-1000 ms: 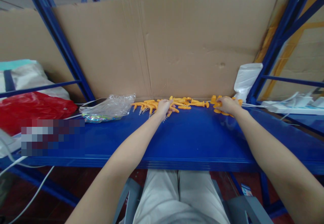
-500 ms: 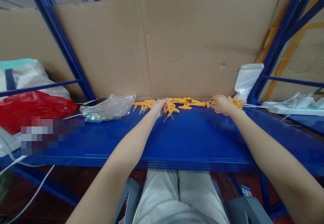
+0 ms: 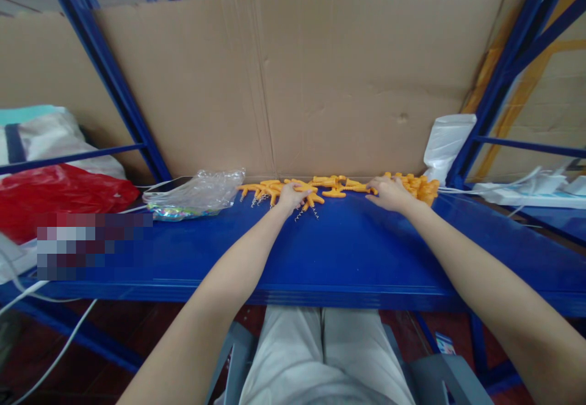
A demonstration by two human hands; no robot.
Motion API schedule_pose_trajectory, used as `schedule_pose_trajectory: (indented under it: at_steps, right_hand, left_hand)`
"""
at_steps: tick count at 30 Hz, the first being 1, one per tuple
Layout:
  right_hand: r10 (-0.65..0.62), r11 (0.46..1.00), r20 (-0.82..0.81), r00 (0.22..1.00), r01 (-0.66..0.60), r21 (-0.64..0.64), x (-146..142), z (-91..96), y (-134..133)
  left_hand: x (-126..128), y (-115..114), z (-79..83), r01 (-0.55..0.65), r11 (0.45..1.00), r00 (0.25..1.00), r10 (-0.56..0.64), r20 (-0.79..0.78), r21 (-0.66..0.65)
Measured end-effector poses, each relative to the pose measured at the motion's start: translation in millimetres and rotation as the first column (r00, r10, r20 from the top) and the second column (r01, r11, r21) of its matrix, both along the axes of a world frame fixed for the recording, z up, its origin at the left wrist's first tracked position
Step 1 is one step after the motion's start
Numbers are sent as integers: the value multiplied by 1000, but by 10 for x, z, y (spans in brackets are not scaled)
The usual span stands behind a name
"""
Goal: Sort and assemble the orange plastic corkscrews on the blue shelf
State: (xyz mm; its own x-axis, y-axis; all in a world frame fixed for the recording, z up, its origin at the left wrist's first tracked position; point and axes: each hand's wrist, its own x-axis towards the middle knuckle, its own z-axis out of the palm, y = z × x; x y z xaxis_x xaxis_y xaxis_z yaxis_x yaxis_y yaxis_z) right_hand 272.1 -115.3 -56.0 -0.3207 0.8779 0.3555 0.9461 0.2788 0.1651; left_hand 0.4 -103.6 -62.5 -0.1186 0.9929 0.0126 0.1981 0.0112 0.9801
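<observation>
Orange corkscrews (image 3: pixel 312 200) with bare metal spirals lie in a cluster along the back of the blue shelf. My left hand (image 3: pixel 293 196) is closed on the orange handle of one corkscrew at this cluster. My right hand (image 3: pixel 389 193) is at the right end of the row, with thumb and fingers apart around a small orange piece on the shelf. Orange parts without visible spirals (image 3: pixel 357 185) lie between my hands. Just beyond my right hand is a pile of orange tube-like pieces (image 3: pixel 419 186). My palms and some fingertips are hidden.
A blue metal shelf (image 3: pixel 320 258) forms the work surface, backed by tall cardboard (image 3: pixel 343 75). A clear plastic bag (image 3: pixel 206 188) lies left of the corkscrews. A white bag (image 3: pixel 448 143) stands at the back right, beside a power strip (image 3: pixel 526 194). A red bag (image 3: pixel 68 197) sits far left.
My right hand has moved left off the pile of orange pieces, uncovering more of it. My left hand has shifted slightly right and lower among the corkscrews.
</observation>
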Motion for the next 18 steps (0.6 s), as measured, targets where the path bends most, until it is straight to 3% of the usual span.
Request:
schedule_pose_trajectory:
  at_steps: [3,7,12,18]
  right_hand:
    - [0,1000,20,1000,1,-29,-78,-31,-18]
    - [-13,998,25,1000,14,-64,-184,-104,-29]
    - [26,998,26,999,-24,-65,-245,-211,18]
    - [24,996,2,1000,-24,-81,-266,-258,52]
  left_hand:
    - [0,47,-53,-59,979,948,116,-296,196]
    - [3,38,-70,25,901,752,268,-602,432]
    - [56,-54,-43,144,893,560,282,-779,427]
    - [150,-130,-73,294,899,419,183,-889,324]
